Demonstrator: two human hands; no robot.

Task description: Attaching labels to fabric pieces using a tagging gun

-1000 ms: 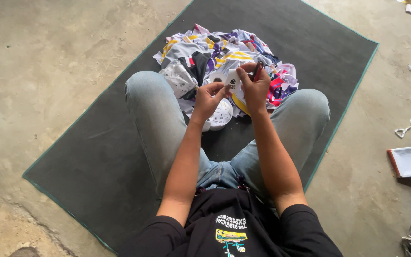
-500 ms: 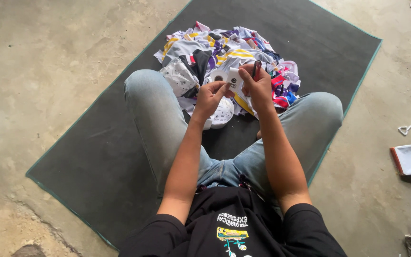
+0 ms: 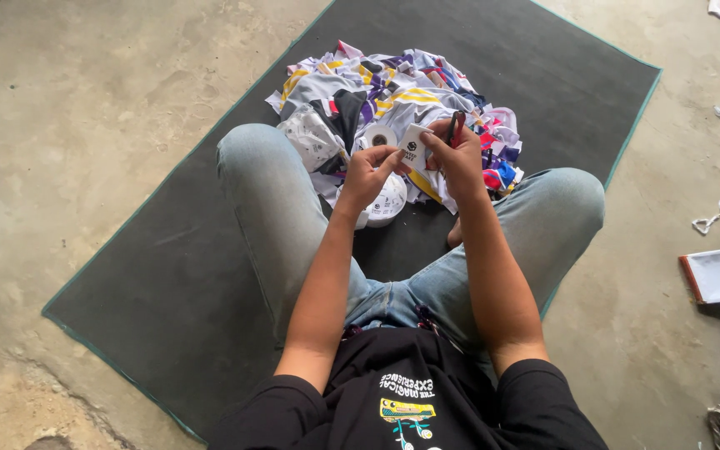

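Head view: both hands meet above the lap of a person seated cross-legged on a dark green mat (image 3: 168, 275). Left hand (image 3: 368, 173) and right hand (image 3: 458, 158) together pinch a small white tag (image 3: 414, 148); the right also grips a dark slim tool (image 3: 453, 127). A pile of multicoloured garments (image 3: 393, 92) lies just beyond, on the mat over a concrete floor (image 3: 85, 100).
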